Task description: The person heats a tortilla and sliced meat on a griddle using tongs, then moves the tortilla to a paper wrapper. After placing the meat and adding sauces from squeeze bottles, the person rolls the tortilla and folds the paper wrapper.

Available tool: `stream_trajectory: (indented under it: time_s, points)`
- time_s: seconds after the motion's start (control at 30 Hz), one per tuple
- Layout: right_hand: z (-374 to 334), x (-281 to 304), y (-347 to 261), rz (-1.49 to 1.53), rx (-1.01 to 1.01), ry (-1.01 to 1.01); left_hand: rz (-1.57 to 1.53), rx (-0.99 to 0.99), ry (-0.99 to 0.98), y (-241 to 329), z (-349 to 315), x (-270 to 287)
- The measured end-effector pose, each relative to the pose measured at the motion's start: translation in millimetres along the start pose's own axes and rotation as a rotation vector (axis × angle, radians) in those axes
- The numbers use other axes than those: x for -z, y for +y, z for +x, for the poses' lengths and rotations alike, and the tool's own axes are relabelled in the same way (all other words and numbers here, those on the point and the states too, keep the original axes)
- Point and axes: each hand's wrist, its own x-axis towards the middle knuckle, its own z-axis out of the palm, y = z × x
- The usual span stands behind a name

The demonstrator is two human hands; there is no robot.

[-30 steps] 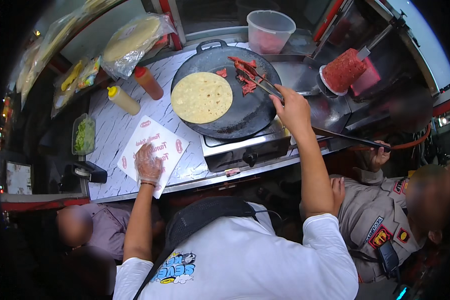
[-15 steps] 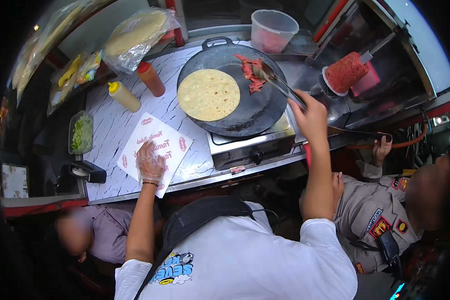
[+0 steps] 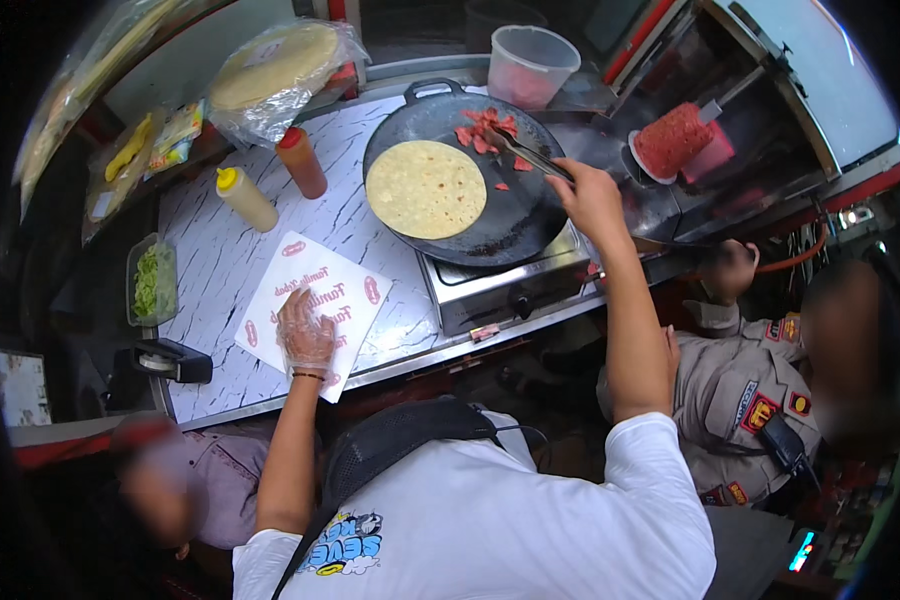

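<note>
My right hand (image 3: pixel 592 203), bare, is closed around metal tongs (image 3: pixel 538 160). The tips of the tongs reach into reddish strips of meat (image 3: pixel 487 127) on the far right part of a round black griddle pan (image 3: pixel 500 240). One small piece of meat lies apart, nearer to me. On the pan's left side a round, pale flatbread (image 3: pixel 426 190) lies flat. My left hand (image 3: pixel 307 330), in a clear plastic glove, rests with fingers stretched out on a white paper sheet (image 3: pixel 360 308) with red print, on the counter left of the stove.
A stove (image 3: pixel 505 300) supports the pan. Yellow-capped (image 3: pixel 246 200) and red-capped (image 3: pixel 301 163) sauce bottles stand left of it. A lettuce tub (image 3: pixel 150 280) is far left; a meat spit (image 3: pixel 673 145) is at right. Two other people stand close by, one at each side.
The tongs have moved from over the meat to its near right edge. The meat strips now lie more bunched toward the far side, with a loose piece below. My left hand stays on the paper.
</note>
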Motion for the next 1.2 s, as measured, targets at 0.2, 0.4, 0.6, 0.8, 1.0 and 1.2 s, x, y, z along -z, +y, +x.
stream_trajectory:
  time_s: [0.2, 0.4, 0.6, 0.8, 1.0, 1.2]
  points:
    - [11.1, 2.9, 11.2, -0.032, 0.012, 0.024, -0.044, 0.038, -0.025, 6.2, 0.2, 2.2]
    - [10.1, -8.6, -17.6, 0.046, 0.063, 0.072, 0.034, 0.012, -0.050, 6.1, 0.5, -1.6]
    - [-14.5, 24.0, 26.6, 0.203, -0.006, 0.074, 0.067, 0.018, -0.019, -0.2, -3.6, -0.4]
    - [-57.1, 24.2, 49.3, 0.306, 0.074, -0.044, 0.121, -0.026, -0.044, 6.8, -0.4, 0.4]
    - [-40.1, 17.0, 53.5, 0.356, 0.002, 0.154, 0.147, -0.030, -0.043, -1.0, -1.5, -2.2]
    - [-44.4, -1.7, 50.4, 0.299, 0.021, 0.090, 0.153, -0.014, -0.073, 5.6, 1.2, -2.0]
